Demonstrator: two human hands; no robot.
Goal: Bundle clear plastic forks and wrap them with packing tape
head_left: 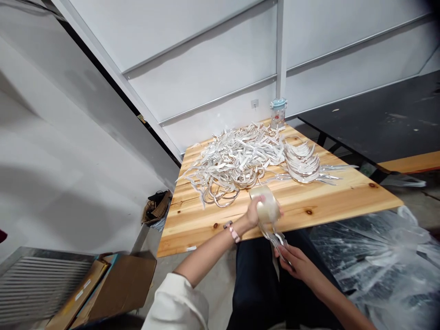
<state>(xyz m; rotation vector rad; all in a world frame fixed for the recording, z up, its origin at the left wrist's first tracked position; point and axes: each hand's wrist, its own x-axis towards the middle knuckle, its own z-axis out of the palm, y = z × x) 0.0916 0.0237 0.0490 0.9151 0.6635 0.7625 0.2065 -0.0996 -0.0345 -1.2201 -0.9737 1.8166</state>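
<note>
My left hand (253, 211) is closed around a wide roll of clear packing tape (268, 207), just over the front edge of the wooden table. Below the roll, my right hand (294, 260) pinches a small bunch of shiny whitish strips (275, 236) above my lap. The upper ends of this bunch reach the underside of the roll; blur hides whether tape is stuck to them. Beyond my hands lies a large tangled pile of similar strips (240, 153). A neater curved stack of strips (302, 162) rests to its right, with some straight ends pointing right.
At the table's (206, 231) back corner stands a clear jar (278, 113) with a light blue lid. A dark tabletop (385, 123) is at the right. Clear plastic bags (385, 261) lie below on the right. Cardboard (120, 284) leans at the lower left.
</note>
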